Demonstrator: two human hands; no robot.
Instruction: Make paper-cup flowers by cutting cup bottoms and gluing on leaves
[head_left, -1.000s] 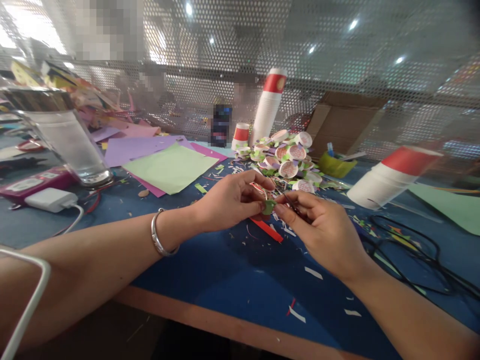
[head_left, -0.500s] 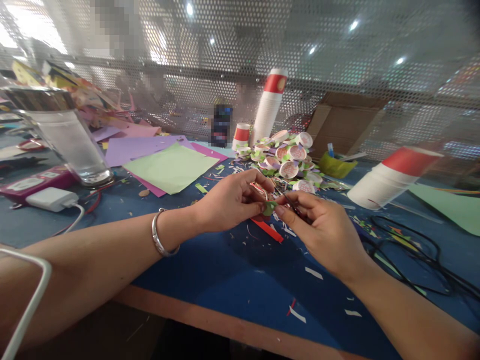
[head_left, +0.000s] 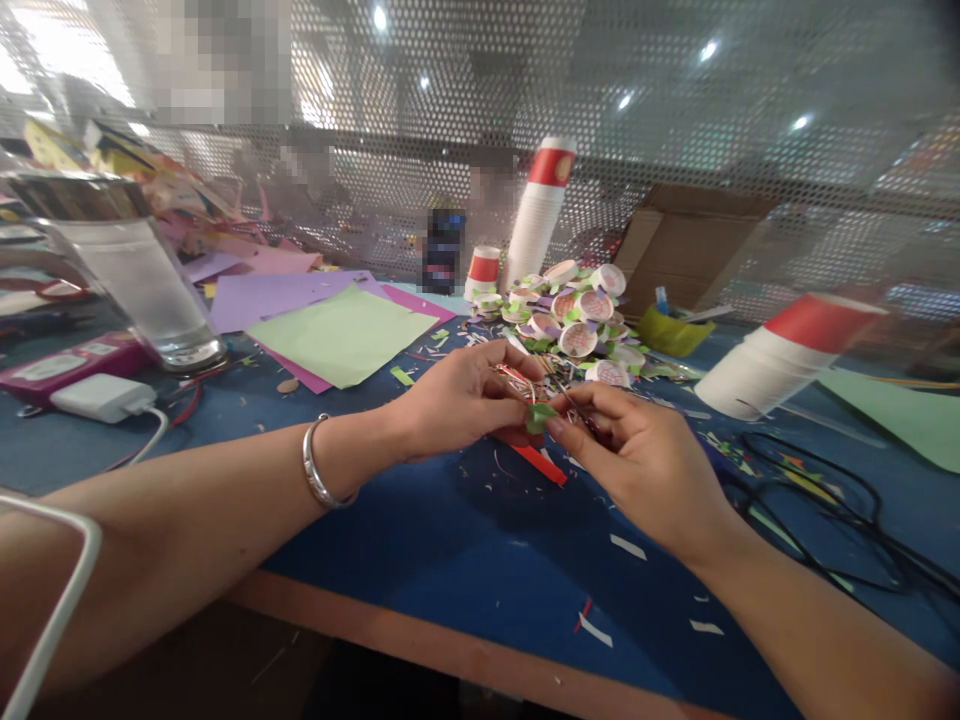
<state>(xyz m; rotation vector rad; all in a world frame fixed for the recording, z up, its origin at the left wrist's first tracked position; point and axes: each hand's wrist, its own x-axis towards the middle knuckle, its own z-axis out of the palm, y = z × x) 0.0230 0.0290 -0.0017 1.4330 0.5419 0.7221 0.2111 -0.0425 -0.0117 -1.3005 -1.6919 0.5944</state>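
Observation:
A small green paper piece (head_left: 539,417) is pinched between the thumb and fingers of my left hand (head_left: 476,400), above the table. My right hand (head_left: 649,455) is closed around a thin dark metal tool (head_left: 564,388); whether it is scissors or tweezers is hard to see. Its thumb and index fingertips touch the right edge of the green paper. Below the hands lies a red paper strip (head_left: 546,466). Just behind them is a heap of cut cup bottoms (head_left: 577,340) with green and purple paper bits attached.
Coloured paper sheets (head_left: 341,335) lie at the left, near a glass water bottle (head_left: 146,285) and a white charger (head_left: 105,397). Stacked paper cups (head_left: 534,225) stand at the back; another stack (head_left: 780,355) leans at right, by black cables (head_left: 817,510). Paper scraps (head_left: 628,546) dot the blue table.
My left fingers have shifted slightly, and the green paper has turned so that more of it shows. Both hands stay in nearly the same place.

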